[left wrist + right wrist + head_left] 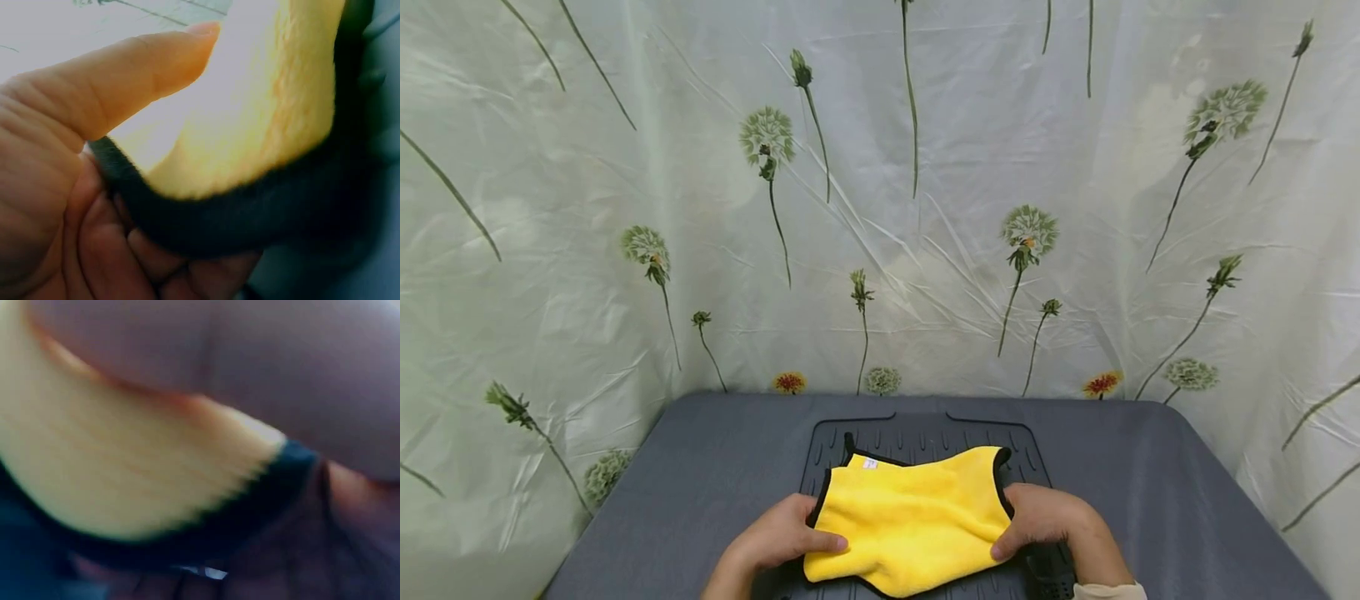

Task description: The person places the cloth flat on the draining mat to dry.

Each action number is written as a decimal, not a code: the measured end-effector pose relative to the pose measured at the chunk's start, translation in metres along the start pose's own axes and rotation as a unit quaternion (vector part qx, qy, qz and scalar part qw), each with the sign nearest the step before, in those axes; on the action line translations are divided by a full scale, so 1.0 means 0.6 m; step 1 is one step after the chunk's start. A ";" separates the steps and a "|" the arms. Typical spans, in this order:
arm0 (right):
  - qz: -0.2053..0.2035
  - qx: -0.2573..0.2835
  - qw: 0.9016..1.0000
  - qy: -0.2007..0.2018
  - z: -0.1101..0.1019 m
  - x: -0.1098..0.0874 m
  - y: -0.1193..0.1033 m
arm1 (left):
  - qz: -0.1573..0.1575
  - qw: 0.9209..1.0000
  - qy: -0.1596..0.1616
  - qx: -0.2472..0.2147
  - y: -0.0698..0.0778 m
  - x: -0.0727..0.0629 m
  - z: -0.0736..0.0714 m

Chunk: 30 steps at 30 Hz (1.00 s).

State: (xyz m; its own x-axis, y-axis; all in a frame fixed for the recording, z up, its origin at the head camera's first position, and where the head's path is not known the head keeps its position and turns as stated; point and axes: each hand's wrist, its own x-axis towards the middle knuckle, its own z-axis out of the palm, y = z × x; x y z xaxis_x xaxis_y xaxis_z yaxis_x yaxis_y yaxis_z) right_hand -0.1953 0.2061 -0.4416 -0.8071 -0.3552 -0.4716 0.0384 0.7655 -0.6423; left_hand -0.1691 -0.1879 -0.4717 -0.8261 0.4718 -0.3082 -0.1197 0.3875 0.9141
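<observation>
A yellow fleecy towel (917, 517) with black edging is held up by both hands over a dark ribbed mat, its near side tilted toward me. One layer lies behind another at its upper left, where a small white label (870, 463) shows. My left hand (782, 533) grips the left edge, thumb on the front face and fingers behind. At the opposite edge my right hand (1045, 521) pinches the towel the same way. In the left wrist view, curled fingers sit under the black edging (212, 219). The right wrist view is blurred, with yellow cloth (137, 462) between thumb and fingers.
The dark ribbed mat (820, 446) with a raised rim lies on a grey-covered table (722, 467). Behind and on both sides hangs a pale curtain (925, 250) printed with dandelions. A black object (1051, 575), partly hidden, is beside the right wrist.
</observation>
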 end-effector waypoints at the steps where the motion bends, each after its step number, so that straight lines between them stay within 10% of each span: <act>1: -0.003 -0.003 1.000 0.003 0.004 0.002 -0.005 | 0.008 1.000 -0.001 -0.002 0.001 0.001 0.002; 14: -0.127 0.085 0.988 -0.017 0.025 0.015 -0.018 | -0.005 1.000 0.003 -0.031 -0.001 0.011 0.023; 30: -0.138 0.135 0.978 -0.081 0.001 0.010 0.009 | -0.074 0.989 -0.099 -0.080 0.000 -0.002 0.004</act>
State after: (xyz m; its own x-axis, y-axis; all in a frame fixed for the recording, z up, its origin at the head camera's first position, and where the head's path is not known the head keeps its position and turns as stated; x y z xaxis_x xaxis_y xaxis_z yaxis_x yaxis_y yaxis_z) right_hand -0.1998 0.2081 -0.4483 -0.7059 -0.6247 -0.3339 0.0046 0.4673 -0.8841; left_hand -0.1668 -0.1862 -0.4721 -0.6706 0.5722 -0.4721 -0.3298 0.3401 0.8807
